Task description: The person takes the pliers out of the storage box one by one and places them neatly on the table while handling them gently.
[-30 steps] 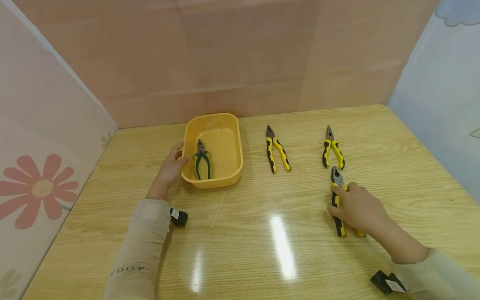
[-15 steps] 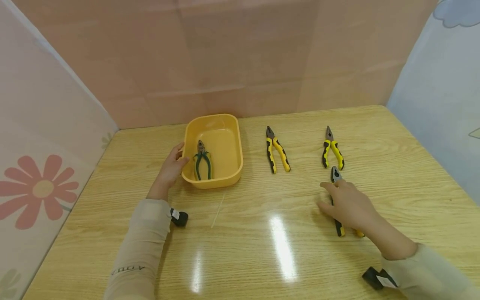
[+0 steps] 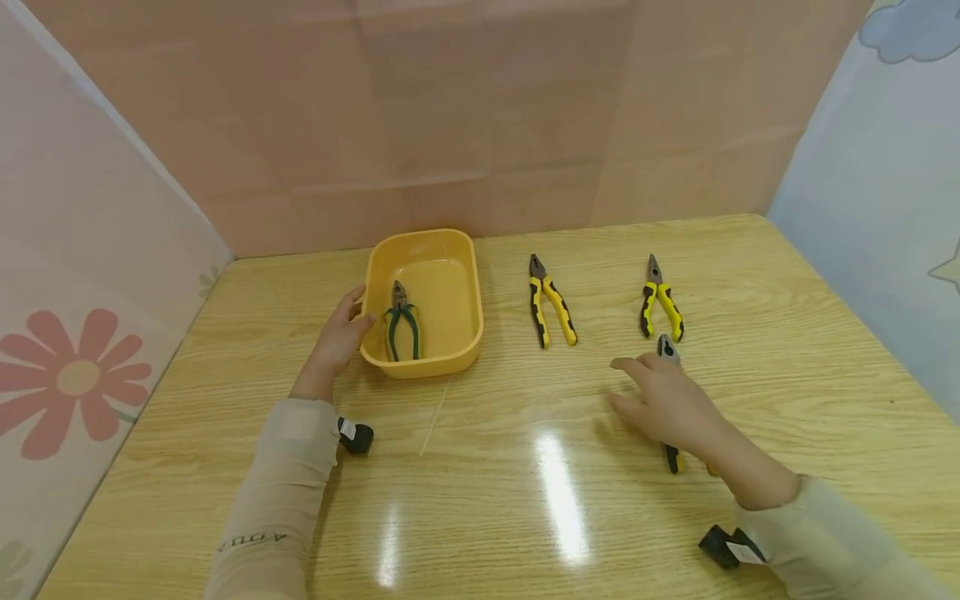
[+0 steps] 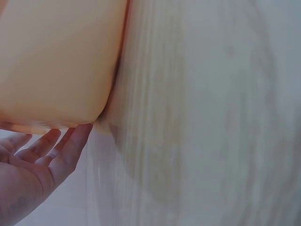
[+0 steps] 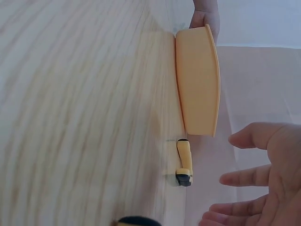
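Observation:
My left hand (image 3: 339, 337) grips the left side of a yellow plastic bin (image 3: 468, 360), thumb at the rim and fingers along the outer wall. In the left wrist view its fingers (image 4: 70, 148) touch the bin wall. Green-handled pliers (image 3: 402, 321) lie inside the bin. My right hand (image 3: 671, 408) hovers with spread fingers over combination pliers (image 3: 668, 348) with yellow and black handles, partly hidden beneath it. Nothing is between the right fingers in the right wrist view. Another yellow-and-black pair of pliers (image 3: 551, 302) lies right of the bin.
Long-nose pliers (image 3: 660, 298) with yellow and black handles lie at the back right, just behind the combination pliers. The wooden table (image 3: 480, 492) meets a pink back wall (image 3: 487, 108), with decorated panels at both sides.
My right hand has let go of the combination pliers, lifted and moved left, its fingers spreading. Those pliers stay on the table. My left hand stays at the bin.

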`<state>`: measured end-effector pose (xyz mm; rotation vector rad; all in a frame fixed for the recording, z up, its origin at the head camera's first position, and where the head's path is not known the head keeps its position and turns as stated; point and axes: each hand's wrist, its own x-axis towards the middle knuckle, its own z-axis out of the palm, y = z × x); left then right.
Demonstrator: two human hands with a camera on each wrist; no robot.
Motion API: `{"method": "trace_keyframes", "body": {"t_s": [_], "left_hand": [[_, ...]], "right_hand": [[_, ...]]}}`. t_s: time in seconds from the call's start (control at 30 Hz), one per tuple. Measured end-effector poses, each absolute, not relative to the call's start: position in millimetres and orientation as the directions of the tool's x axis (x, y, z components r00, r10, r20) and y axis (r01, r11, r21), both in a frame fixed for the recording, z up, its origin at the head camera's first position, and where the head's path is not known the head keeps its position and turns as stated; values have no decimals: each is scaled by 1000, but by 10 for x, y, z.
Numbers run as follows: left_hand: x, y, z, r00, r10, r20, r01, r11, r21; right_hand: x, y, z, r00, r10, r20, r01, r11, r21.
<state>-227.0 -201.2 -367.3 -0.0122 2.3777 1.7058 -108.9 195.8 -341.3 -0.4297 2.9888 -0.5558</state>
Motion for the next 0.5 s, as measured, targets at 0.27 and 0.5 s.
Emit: {"method": "trace_keyframes", "body": {"t_s": [0.27,0.5], "left_hand": [[-2263,-2020,-3680,-976,122,-181,-133,328,935],[-2268,-2028,-3688,-977,118,-179,-129,341,931]], "right_hand": [[-1143,1868,-3412,-951,-309,-6,-281,870,-406],[-1169,1775,-3409,-945,-326,-14,-287,852,-438]]}}
